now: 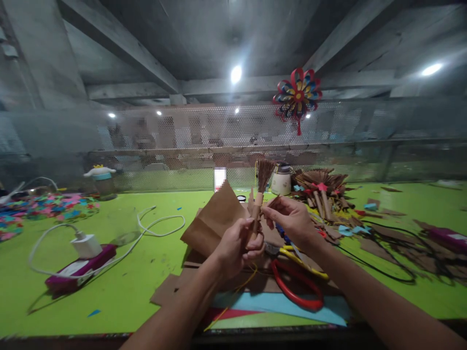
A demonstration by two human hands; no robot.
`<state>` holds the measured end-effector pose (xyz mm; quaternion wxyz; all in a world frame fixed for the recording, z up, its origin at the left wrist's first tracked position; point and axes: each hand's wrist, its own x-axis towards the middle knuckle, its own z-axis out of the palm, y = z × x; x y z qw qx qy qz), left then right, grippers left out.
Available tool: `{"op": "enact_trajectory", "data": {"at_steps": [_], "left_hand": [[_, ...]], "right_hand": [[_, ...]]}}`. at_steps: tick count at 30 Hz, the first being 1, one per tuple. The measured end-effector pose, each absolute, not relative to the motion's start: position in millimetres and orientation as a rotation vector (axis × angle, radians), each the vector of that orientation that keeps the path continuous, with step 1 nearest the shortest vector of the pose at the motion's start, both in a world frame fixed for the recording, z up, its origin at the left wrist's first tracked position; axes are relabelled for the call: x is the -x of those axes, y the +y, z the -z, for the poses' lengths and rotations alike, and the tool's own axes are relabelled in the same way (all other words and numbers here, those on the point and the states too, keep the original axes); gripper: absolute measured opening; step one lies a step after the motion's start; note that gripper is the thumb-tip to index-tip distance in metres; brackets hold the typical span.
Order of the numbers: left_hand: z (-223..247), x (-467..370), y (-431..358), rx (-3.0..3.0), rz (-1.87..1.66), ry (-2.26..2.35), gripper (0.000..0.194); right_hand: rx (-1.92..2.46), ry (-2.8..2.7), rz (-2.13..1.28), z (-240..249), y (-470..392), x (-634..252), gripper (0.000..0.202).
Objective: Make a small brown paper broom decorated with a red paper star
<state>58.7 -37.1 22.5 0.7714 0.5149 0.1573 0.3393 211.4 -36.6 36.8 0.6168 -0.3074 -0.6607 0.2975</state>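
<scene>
Star heap: paper star cutouts [62, 208] in pink, blue and green, too many to count, near 9 o'clock from the hands
Left power strip: one, purple with a white top [60, 281], between 8 and 9 o'clock; one white charger [86, 246] plugged in, a smooth white cable [164, 235] looping from it; markings too small to read
Crowned cup: one, its rounded white lid [100, 171] topped by a yellow crown, between 9 and 10 o'clock
Kraft sheet: one large creased brown piece [215, 218], at 9 to 10 o'clock, just beside the hands
Left hand: one [242, 245], fingers wrapped around the mini broom's handle
Mini broom: one [259, 199], upright in the left hand at the clock's centre; rolled paper handle, finely fringed brown head pointing to 12
Craft paper: pale blue strips [284, 302] and a red piece [233, 313], flat, around 5 to 6 o'clock
Jar: one, white body [281, 183], dark lid, at 1 o'clock
Right hand: one [288, 216], thumb and fingers drawn close together beside the handle; cannot tell what they grip
Ornament: one looped flower [298, 95], red, blue and yellow, red tassel, between 12 and 1
Scissors: one red-handled pair [315, 305], at 5 o'clock
Broom pile: several fringed paper brooms [324, 201], at least three handles visible, at 2 o'clock
Right power strip: one, purple [445, 238], at 3 o'clock
</scene>
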Motion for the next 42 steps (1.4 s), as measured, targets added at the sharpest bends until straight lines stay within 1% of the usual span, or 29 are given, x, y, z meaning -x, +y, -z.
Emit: {"op": "enact_trajectory", "data": {"at_steps": [22, 29, 42], "left_hand": [[-19.7, -57.0, -35.2, -1.093, -0.714, 0.286, 0.026], [-17.5, -60.6, -36.3, -1.173, -0.824, 0.378, 0.015], [-20.3, -60.8, -37.3, -1.236, -0.859, 0.463, 0.019]], "right_hand": [[0.626, -1.641, -0.615, -28.5, -31.6, -212.4, 0.019], [0.568, -1.629, -0.594, -25.0, -29.1, -210.6, 0.014], [0.537, -1.387, -0.843, -19.2, -25.8, -201.7, 0.018]]}}
